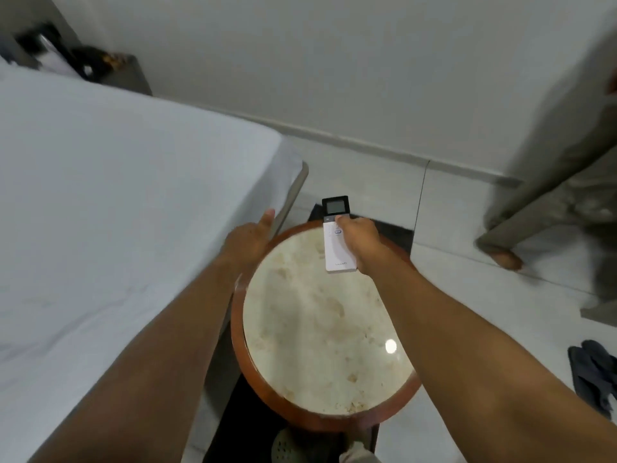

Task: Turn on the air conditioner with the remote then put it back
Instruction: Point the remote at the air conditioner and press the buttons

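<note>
My right hand [359,240]: fingers clamped on the white remote [335,243], over the round desk [320,329] at its 12 o'clock edge. My left hand [248,238]: fingers apart, at 10 o'clock.

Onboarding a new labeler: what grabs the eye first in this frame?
The white remote at centre, gripped in the right hand with the thumb near its buttons, over the far edge of the round marble-topped table. The left hand rests open at the table's left rim beside the white bed. Another person's legs stand blurred at the right.
</note>
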Tool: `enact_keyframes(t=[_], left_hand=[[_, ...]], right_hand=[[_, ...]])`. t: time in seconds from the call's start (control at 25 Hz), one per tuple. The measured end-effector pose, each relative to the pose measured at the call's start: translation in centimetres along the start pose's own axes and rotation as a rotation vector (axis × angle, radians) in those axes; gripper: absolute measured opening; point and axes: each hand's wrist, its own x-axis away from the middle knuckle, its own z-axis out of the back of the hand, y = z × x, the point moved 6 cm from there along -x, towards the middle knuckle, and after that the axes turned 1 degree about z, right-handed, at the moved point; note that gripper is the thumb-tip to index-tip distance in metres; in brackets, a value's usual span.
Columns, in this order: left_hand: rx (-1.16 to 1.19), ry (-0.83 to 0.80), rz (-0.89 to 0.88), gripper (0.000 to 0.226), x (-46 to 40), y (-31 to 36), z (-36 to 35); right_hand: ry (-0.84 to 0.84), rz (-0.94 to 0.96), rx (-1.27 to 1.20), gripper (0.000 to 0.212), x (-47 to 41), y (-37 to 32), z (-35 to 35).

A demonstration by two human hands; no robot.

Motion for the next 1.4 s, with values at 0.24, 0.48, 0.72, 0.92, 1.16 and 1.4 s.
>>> enact_keyframes(t=[0.24, 0.48, 0.72, 0.92, 1.16, 1.4], left_hand=[[-0.712, 0.43, -0.548, 0.11, 2.7, 12.3, 12.2], [-0.624, 0.677, -0.648, 0.113, 7.0, 21.9, 22.0], [-0.594, 0.927, -0.778, 0.117, 11.8, 29.7, 29.3], [-0.579, 1.193, -0.793, 0.118, 15.9, 33.9, 33.6], [-0.612, 1.323, -0.845, 0.12, 17.9, 36.8, 36.4], [-0.62, 1.362, -0.864, 0.121, 18.0, 37.6, 37.4]], right_hand=[[0.066, 0.243, -0.043, 0.021, 6.2, -15.0, 2.2], [0.07, 0.396, -0.1, 0.015, 13.0, -26.7, 3.7], [0.098, 0.531, -0.146, 0.016, 19.4, -36.6, 6.1], [0.084, 0.63, -0.176, 0.02, 23.4, -42.2, 7.4], [0.071, 0.741, -0.213, 0.02, 27.1, -46.8, 8.8], [0.065, 0.799, -0.206, 0.02, 28.7, -48.8, 9.8]])
